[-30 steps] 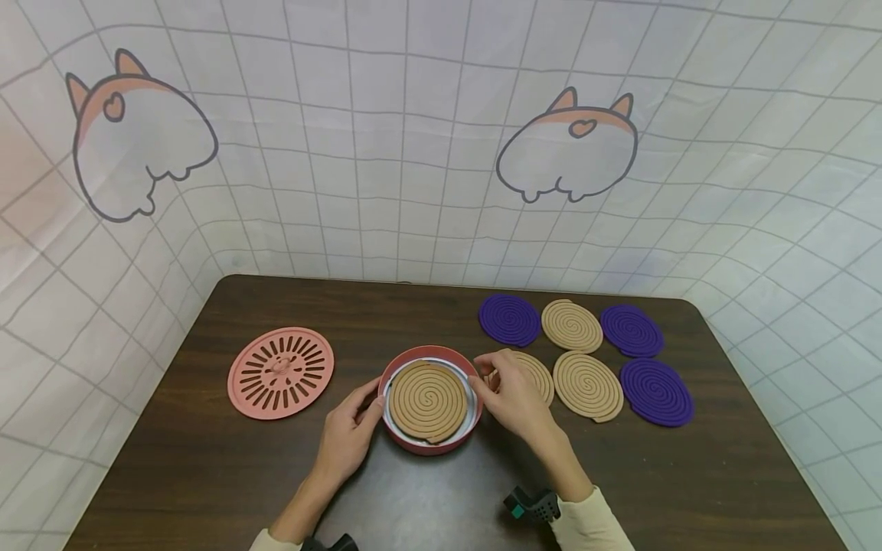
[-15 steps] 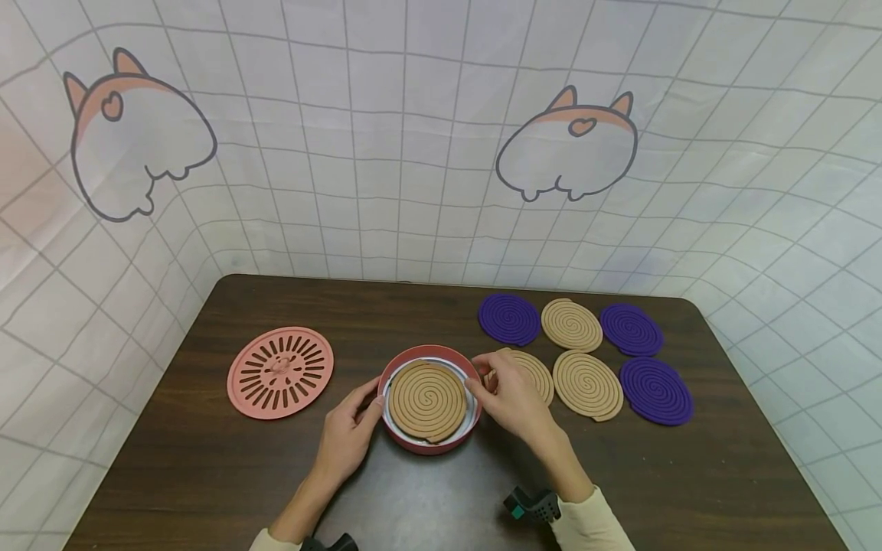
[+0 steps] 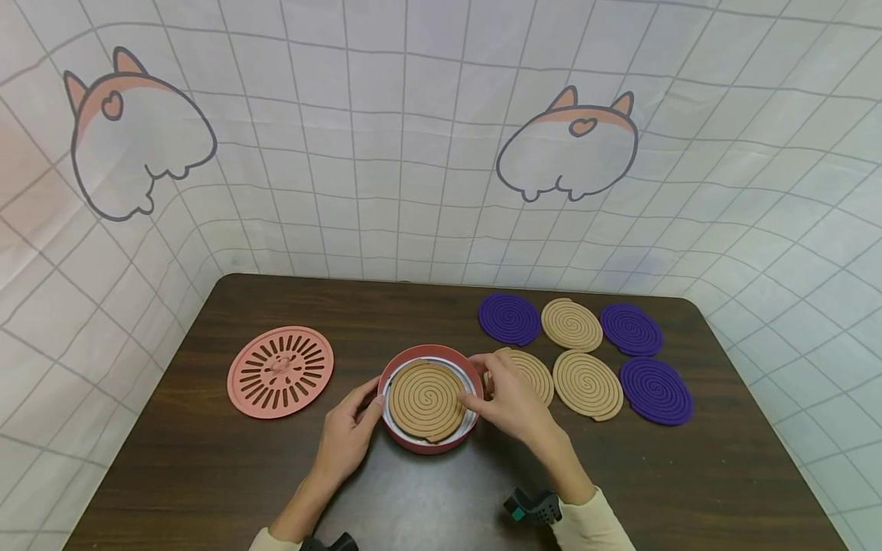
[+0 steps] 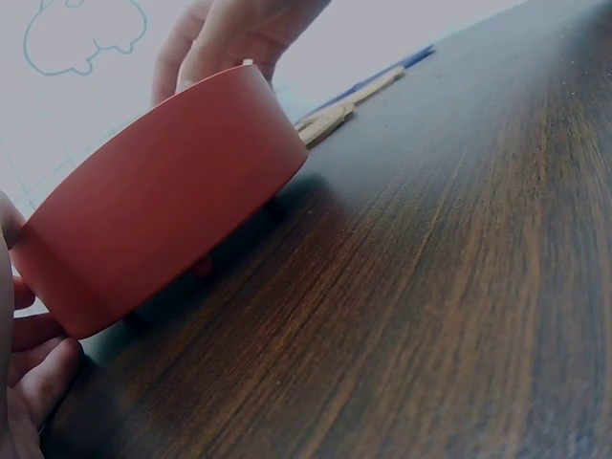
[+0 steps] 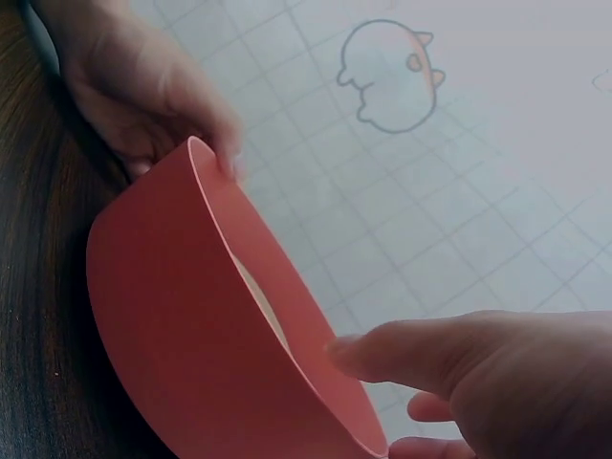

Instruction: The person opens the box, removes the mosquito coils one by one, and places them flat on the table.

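In the head view a red round mosquito coil holder stands on the table with a pale liner inside. A tan mosquito coil lies flat in it. My left hand grips the holder's left side, thumb over the rim and fingers outside. At the right side is my right hand, its thumb reaching over the rim to the coil's edge. In the right wrist view that thumb hangs over the holder's opening, and other fingers are outside the wall. Contact between the right fingers and the holder is unclear.
A pink slotted lid lies to the left. Right of the holder lie several flat coils: tan ones and purple ones, one tan coil partly behind my right hand. A tile-patterned curtain stands behind the dark table.
My right thumb has moved left from the holder's rim to the tan coil's edge. My left hand and the holder have stayed in place.
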`<act>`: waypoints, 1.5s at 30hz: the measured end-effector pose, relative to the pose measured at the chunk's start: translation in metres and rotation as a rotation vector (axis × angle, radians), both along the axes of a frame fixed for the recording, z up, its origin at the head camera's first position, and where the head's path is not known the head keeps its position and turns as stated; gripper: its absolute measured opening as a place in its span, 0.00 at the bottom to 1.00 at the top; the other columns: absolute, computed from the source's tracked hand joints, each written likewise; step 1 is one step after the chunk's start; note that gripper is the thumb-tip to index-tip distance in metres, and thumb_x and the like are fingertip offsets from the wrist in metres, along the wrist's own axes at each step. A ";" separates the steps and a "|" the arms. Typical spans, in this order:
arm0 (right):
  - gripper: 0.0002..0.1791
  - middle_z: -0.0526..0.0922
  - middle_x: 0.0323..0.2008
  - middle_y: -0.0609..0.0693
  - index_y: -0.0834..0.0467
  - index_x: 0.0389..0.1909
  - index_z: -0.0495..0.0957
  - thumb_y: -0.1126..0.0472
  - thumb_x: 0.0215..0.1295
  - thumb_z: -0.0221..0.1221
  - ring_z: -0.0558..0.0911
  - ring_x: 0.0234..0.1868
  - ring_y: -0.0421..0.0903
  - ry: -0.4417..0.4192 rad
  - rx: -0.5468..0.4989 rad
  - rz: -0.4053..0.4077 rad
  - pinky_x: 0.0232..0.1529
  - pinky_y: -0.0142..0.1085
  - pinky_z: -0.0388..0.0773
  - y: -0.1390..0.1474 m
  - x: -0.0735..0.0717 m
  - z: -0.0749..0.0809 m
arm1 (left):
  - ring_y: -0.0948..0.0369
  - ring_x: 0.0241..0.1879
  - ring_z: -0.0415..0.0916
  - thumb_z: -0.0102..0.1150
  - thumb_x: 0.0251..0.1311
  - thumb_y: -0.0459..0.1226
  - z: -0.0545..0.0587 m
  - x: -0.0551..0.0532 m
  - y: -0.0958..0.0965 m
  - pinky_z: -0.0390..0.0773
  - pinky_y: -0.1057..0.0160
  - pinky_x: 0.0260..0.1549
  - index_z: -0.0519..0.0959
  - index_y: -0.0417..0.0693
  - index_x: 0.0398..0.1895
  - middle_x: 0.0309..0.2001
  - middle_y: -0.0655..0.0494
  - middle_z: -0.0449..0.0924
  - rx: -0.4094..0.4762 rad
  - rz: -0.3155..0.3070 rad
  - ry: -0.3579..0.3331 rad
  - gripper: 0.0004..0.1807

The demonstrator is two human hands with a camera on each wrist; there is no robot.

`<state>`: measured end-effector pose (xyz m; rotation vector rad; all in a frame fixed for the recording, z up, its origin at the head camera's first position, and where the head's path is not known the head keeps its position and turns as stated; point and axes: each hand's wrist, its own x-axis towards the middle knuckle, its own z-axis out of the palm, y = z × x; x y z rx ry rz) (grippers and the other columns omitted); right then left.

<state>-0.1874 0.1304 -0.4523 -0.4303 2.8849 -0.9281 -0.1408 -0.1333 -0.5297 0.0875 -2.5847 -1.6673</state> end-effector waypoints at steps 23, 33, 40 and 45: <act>0.42 0.74 0.55 0.57 0.56 0.66 0.72 0.49 0.50 0.76 0.79 0.49 0.50 -0.026 -0.005 0.076 0.52 0.49 0.80 -0.002 0.006 0.005 | 0.61 0.62 0.77 0.55 0.72 0.49 0.001 -0.002 0.000 0.79 0.54 0.58 0.76 0.57 0.66 0.63 0.57 0.79 -0.017 0.008 0.037 0.22; 0.37 0.77 0.53 0.55 0.57 0.62 0.76 0.49 0.51 0.75 0.77 0.54 0.52 0.037 0.010 0.054 0.56 0.49 0.78 -0.009 0.007 0.000 | 0.61 0.62 0.77 0.55 0.72 0.49 0.001 -0.001 -0.001 0.79 0.54 0.58 0.76 0.57 0.66 0.63 0.57 0.79 -0.012 0.007 0.022 0.22; 0.32 0.80 0.51 0.54 0.59 0.58 0.78 0.51 0.53 0.74 0.78 0.52 0.52 0.067 0.020 0.065 0.53 0.49 0.78 -0.018 0.008 -0.002 | 0.60 0.62 0.77 0.55 0.72 0.49 0.001 0.000 0.000 0.78 0.54 0.59 0.76 0.57 0.66 0.63 0.57 0.79 -0.006 0.009 0.009 0.22; 0.31 0.80 0.52 0.56 0.61 0.59 0.77 0.52 0.56 0.72 0.79 0.51 0.52 0.067 0.039 0.073 0.51 0.48 0.78 -0.024 0.008 -0.001 | 0.61 0.62 0.77 0.55 0.72 0.49 0.001 0.000 -0.001 0.79 0.55 0.58 0.76 0.58 0.66 0.63 0.57 0.79 0.003 0.009 0.005 0.22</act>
